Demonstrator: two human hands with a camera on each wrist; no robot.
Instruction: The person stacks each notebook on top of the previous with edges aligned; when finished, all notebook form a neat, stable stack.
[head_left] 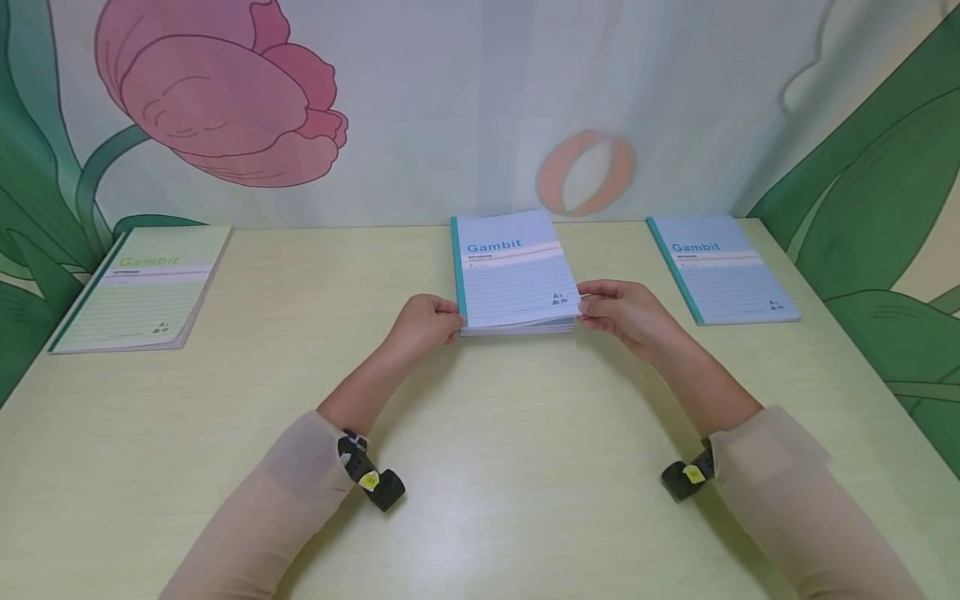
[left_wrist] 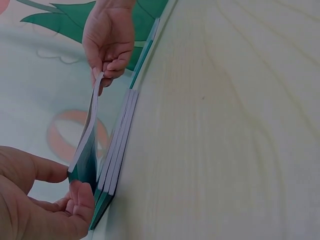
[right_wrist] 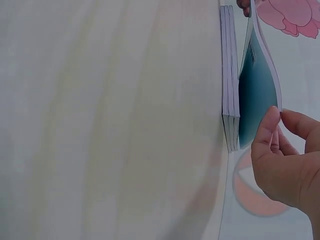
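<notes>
Between both hands is a blue-covered notebook (head_left: 510, 275) with a green spine, its near edge raised off a stack of notebooks (left_wrist: 120, 142). My left hand (head_left: 429, 321) pinches its near left corner at the spine, thumb on one side and fingers on the other. My right hand (head_left: 626, 312) pinches the near right corner in the same way. In the right wrist view the dark green back cover (right_wrist: 257, 92) shows, with the pages bowed slightly. The stack below lies flat on the table, several notebooks thick; its top is mostly hidden in the head view.
At the table's left lies a green-covered notebook (head_left: 142, 287), seemingly with more beneath it. Another blue notebook (head_left: 723, 271) lies flat at the right. A printed curtain (head_left: 442, 108) hangs behind the pale wooden table (head_left: 525, 467). Each wrist wears a small black camera (head_left: 382, 487).
</notes>
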